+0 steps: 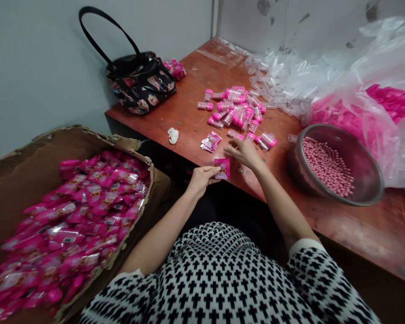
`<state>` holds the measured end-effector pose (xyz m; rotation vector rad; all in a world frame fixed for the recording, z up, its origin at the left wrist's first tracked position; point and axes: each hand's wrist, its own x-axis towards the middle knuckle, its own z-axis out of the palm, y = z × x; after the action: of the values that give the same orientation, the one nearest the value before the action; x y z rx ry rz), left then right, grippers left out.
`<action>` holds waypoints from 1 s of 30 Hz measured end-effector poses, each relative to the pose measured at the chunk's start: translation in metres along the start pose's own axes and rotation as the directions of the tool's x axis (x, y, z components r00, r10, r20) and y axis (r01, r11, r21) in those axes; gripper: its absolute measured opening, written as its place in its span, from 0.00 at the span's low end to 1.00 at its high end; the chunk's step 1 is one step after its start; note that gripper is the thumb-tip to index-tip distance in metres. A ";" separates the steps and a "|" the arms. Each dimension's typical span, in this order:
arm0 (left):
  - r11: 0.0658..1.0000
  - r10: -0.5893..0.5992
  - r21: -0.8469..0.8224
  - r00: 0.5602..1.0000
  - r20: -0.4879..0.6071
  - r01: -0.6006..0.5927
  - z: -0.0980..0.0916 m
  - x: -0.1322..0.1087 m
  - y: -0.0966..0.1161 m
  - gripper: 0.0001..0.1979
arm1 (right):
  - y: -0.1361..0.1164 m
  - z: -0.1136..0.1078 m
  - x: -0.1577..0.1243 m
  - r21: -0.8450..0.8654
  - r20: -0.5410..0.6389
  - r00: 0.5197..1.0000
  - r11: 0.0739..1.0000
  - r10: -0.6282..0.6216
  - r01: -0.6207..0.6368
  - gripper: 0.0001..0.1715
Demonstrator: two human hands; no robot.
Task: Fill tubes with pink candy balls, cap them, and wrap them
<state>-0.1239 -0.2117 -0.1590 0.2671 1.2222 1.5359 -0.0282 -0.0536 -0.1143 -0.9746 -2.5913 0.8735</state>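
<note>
Between the thumb and fingers of my left hand point(202, 179) is a small square pink packet point(223, 168), held at the table's front edge. My right hand point(243, 152) hovers just above and to the right of it, fingers spread, nothing visible in them. A small stack of similar pink packets point(211, 142) lies on the table just beyond. Behind my right hand is a pile of small clear bottles with pink caps point(238, 108), filled with pink beads. One bottle point(266, 140) lies close to the right of that hand.
A grey bowl of pink beads point(327, 166) stands right, before plastic bags of pink parts point(351, 121). Clear empty tubes point(290, 76) lie behind. Left are a torn carton point(23, 157) of pink packages, a floral handbag point(141, 85) and a crumpled white scrap point(173, 135).
</note>
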 end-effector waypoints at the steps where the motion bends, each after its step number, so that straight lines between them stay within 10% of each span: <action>1: 0.999 -0.005 -0.032 0.999 -0.038 0.004 0.001 0.000 -0.001 0.16 | -0.001 -0.001 0.012 -0.175 -0.095 0.995 0.984 0.014 -0.030 0.22; 5: 0.987 -0.027 -0.159 0.986 -0.164 0.001 -0.002 -0.003 0.002 0.13 | 0.008 0.004 0.043 -0.519 -0.131 0.991 0.853 -0.016 -0.055 0.17; 11: 0.939 -0.040 -0.343 0.977 -0.207 -0.035 -0.011 -0.005 0.012 0.08 | 0.042 0.007 0.001 -0.315 0.034 0.945 0.893 -0.326 0.320 0.24; 16: 0.936 -0.051 -0.351 0.980 -0.190 -0.020 -0.004 -0.002 0.008 0.06 | 0.037 0.000 -0.042 -0.198 -0.316 0.947 0.980 -0.054 -0.010 0.21; 23: 0.871 -0.065 -0.488 0.970 -0.235 -0.060 0.008 -0.002 0.006 0.07 | 0.008 0.018 -0.030 -0.296 -0.191 0.934 0.889 0.303 -0.349 0.28; 27: 0.817 -0.120 -0.574 0.959 -0.256 -0.051 0.013 -0.004 0.009 0.07 | 0.002 0.025 -0.047 0.144 -0.147 0.938 0.945 0.315 -0.295 0.23; 30: 0.790 -0.123 -0.610 0.960 -0.250 -0.057 0.017 -0.004 0.009 0.07 | -0.011 0.031 -0.082 0.597 -0.070 0.940 0.769 0.334 -0.229 0.20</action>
<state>-0.1163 -0.2046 -0.1427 -0.4166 0.8551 1.8948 0.0144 -0.1281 -0.1333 -1.1868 -1.8529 1.4724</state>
